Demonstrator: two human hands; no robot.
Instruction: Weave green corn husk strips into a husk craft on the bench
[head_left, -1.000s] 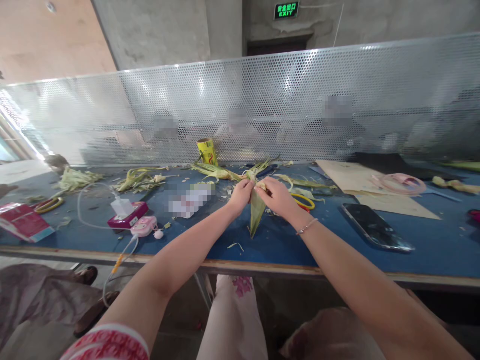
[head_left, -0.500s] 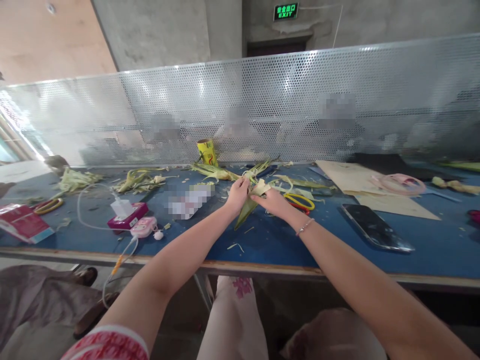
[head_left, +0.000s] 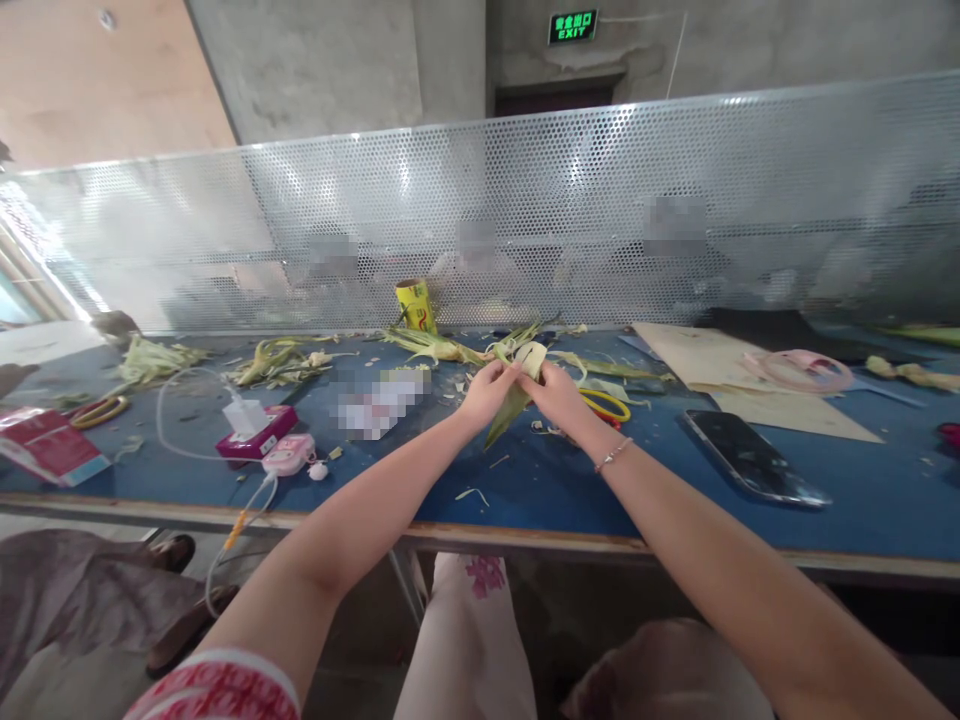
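Note:
Both my hands meet over the blue table and pinch the same green leaf strip. My left hand grips its upper part from the left, fingers closed. My right hand holds the pale curled top of the leaf from the right, also closed; a thin bracelet sits on that wrist. The leaf's pointed end hangs down to the left, just above the table. Yellow-handled scissors lie just right of my right hand.
A black phone lies at the right, with a brown sheet and pink ring behind it. Leaf piles, a yellow roll, a pink box with charger and a red packet sit left. A perforated metal screen backs the table.
The leaf hung straight down, then swung so its tip points down-left. My hands drew closer together and rose slightly, and the leaf's top is now curled between them.

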